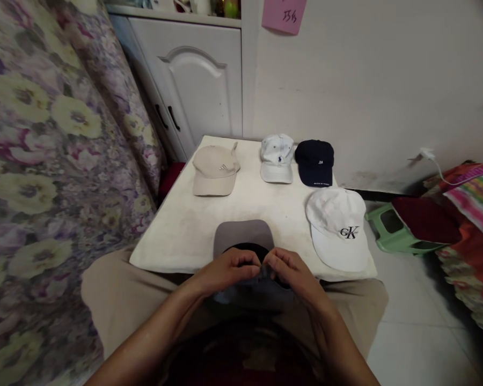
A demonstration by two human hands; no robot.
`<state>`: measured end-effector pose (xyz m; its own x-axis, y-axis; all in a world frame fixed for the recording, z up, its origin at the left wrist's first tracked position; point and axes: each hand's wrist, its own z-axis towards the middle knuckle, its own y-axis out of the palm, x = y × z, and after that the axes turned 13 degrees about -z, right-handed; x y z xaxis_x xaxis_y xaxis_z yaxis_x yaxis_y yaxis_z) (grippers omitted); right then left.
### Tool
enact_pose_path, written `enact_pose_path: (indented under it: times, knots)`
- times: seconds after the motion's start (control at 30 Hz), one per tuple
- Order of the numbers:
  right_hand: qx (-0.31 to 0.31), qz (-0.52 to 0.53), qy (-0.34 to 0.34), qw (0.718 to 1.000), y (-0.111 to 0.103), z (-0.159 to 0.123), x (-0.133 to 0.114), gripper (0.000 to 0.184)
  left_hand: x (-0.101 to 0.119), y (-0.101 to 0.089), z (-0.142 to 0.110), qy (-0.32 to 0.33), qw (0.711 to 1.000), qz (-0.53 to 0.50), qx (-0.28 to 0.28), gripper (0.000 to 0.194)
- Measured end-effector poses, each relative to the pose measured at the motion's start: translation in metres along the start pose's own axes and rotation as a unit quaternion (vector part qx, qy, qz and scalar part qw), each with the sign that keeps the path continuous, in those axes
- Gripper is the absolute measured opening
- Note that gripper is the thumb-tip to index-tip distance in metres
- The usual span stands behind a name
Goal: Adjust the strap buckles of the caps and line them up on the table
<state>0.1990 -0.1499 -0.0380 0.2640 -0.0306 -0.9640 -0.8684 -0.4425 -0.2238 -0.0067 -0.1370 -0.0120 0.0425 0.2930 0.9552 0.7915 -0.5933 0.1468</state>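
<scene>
Both hands meet low-center of frame, over the near edge of the white cloth-covered table (173, 230). Left hand (227, 266) comes in from lower left, right hand (292, 268) from lower right, fingertips just beside each other. Thumb and fingers of each are curled in close together at the dark inside edge of the grey fabric baseball cap (243, 233); can't tell what, if anything, is pinched, contact is in shadow. Grey cap sits at center-bottom, brim on the table pointing up-frame, rear part over the lap between beige trousers (112, 300). Four other caps on the table: beige cap with a small dark striped logo (214, 174), left of center, brim toward the bottom of frame; pale blue cap with a small dark blue emblem (277, 155), upper center; navy cap with small white lettering (314, 161), just right of it; white cap with black letter logo (336, 230), right of center, below the navy one. Surroundings: floral curtain (44, 187) along the left side, white cabinet door with arched panel (197, 80) upper left of center, pink paper note (284, 16) top center, green plastic stool with dark red top (424, 221) at right.
</scene>
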Motion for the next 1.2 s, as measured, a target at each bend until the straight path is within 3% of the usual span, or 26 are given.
enact_pose_path:
  times: [0.1, 0.23, 0.4, 0.53, 0.87, 1.1, 1.2]
  knots:
    - [-0.02, -0.039, -0.001, 0.999, 0.0, 0.0, -0.001, 0.031, 0.003, 0.0, -0.001, 0.007, 0.999, 0.052, 0.0, 0.02]
    - [-0.002, -0.039, -0.015, 0.999, 0.002, 0.0, -0.001, 0.028, 0.006, -0.002, -0.003, 0.007, 0.996, 0.088, 0.001, 0.025]
    - [0.017, -0.027, -0.031, 0.999, 0.004, 0.002, 0.001, 0.029, 0.006, -0.004, -0.003, 0.014, 0.999, 0.046, 0.015, 0.036]
    - [0.008, 0.013, -0.014, 1.0, 0.004, 0.003, 0.006, 0.031, 0.005, -0.003, -0.003, 0.001, 0.999, 0.052, 0.014, 0.022]
    - [0.033, -0.006, -0.028, 0.999, 0.006, 0.002, 0.002, 0.045, -0.002, -0.003, -0.002, -0.016, 0.999, -0.024, 0.018, 0.021]
    - [0.034, -0.019, -0.03, 0.999, 0.007, 0.002, 0.0, 0.043, 0.002, 0.001, -0.003, 0.018, 1.0, -0.008, -0.003, 0.024]
    - [0.044, -0.044, -0.042, 0.997, 0.009, 0.001, -0.004, 0.043, -0.003, 0.005, -0.003, 0.035, 0.998, -0.024, 0.035, 0.027]
